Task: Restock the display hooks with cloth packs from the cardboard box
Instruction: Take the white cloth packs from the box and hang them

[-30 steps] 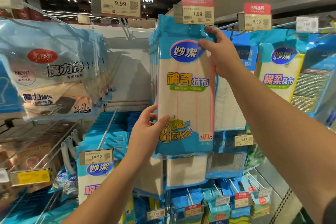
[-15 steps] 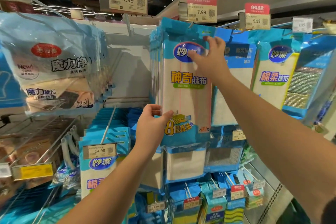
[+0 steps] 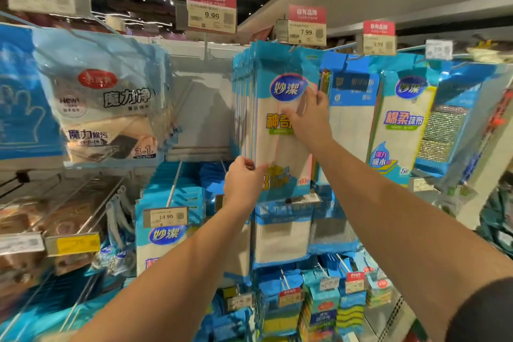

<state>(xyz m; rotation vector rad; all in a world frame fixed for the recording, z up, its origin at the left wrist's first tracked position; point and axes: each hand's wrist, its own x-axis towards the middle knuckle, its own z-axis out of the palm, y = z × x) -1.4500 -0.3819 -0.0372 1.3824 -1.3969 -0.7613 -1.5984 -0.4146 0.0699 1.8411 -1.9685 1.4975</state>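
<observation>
We judge pack (image 3: 280,130) light, soft, floppy, shiny wrap likely slippy; best held by edges. Pack hangs front of row under 7.99 tag (image 3: 306,32). Our left hand (image 3: 243,180) fingers pinch low left edge; right hand (image 3: 308,116) fingers lie spread flat on front. Logo reads 妙潔

Right hand (image 3: 308,116): now lower on the front cloth pack (image 3: 280,153), off its top edge, fingers spread flat over the printed label.
Left hand (image 3: 244,179): thumb now pinches the pack's left edge.
</observation>
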